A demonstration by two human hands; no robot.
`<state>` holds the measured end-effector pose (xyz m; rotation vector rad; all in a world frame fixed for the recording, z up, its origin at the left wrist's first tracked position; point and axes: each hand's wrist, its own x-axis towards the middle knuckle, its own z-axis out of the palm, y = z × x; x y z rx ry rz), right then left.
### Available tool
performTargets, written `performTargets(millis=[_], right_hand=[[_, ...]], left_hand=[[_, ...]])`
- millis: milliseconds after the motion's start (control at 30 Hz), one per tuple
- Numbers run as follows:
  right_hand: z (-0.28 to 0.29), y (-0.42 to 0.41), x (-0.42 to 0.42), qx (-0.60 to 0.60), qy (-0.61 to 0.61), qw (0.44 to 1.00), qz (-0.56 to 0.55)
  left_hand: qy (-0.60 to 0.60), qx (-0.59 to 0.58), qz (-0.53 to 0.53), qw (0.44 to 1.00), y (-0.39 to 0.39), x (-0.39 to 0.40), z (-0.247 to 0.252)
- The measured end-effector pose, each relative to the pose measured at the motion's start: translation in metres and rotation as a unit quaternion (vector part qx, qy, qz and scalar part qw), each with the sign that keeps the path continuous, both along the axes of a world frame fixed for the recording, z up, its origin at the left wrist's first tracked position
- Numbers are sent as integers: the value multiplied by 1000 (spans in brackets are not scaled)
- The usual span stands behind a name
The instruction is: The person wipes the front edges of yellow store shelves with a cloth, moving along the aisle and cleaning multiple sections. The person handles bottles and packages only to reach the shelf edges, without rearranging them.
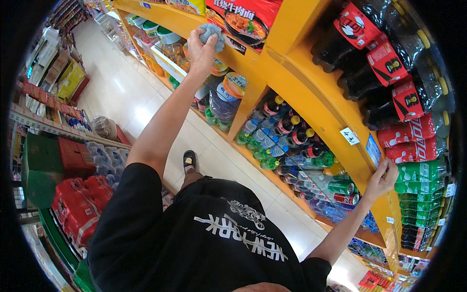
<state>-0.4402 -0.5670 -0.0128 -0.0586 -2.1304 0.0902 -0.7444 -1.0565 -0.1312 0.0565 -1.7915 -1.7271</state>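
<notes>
My left hand (200, 51) grips a crumpled grey-blue cloth (213, 36) against the front edge of the yellow shelf (233, 54), just beside a red packet of instant noodles (248, 22). On the right, my right hand (382, 179) is at the edge of the curved yellow shelf, near green-labelled bottles (419, 177) and a blue label (373, 149). Its fingers are bent; whether they hold anything is unclear. A handwritten price tag (349, 136) is fixed to the shelf front between my hands.
Large cola bottles (388, 62) line the upper shelf. Smaller bottles (281, 127), drink cans (346, 199) and large jars (226, 95) fill lower compartments. Tiled floor (146, 106) runs below. Behind my left arm are red drink packs (78, 208), cartons (74, 157) and bottled water (105, 157).
</notes>
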Motion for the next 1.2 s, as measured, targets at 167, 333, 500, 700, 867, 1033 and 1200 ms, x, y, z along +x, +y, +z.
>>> performTargets(millis=[167,333,500,700,867,1033,1200], right_hand=[[4,8,6,-2,-3,1000,-3],[13,-28,18,-125,68,988,-55],[41,-117,8,-31,71,997,10],[35,-209,-65,85,-36,995,29],[20,-247,-107,56,-45,996,49],[4,-254,-128,64,-41,997,22],[-22,-247,-132,57,-44,997,-13]], left_hand=[[-14,11,0,1000,-38,-34,-1],[-29,67,-44,996,-76,-49,3],[-43,20,-68,997,-87,-55,-5],[-20,-115,-66,991,-55,-6,-20],[12,-133,-151,979,-34,25,-29],[44,-133,-144,980,-52,9,-25],[71,-148,-65,984,-96,-36,-13]])
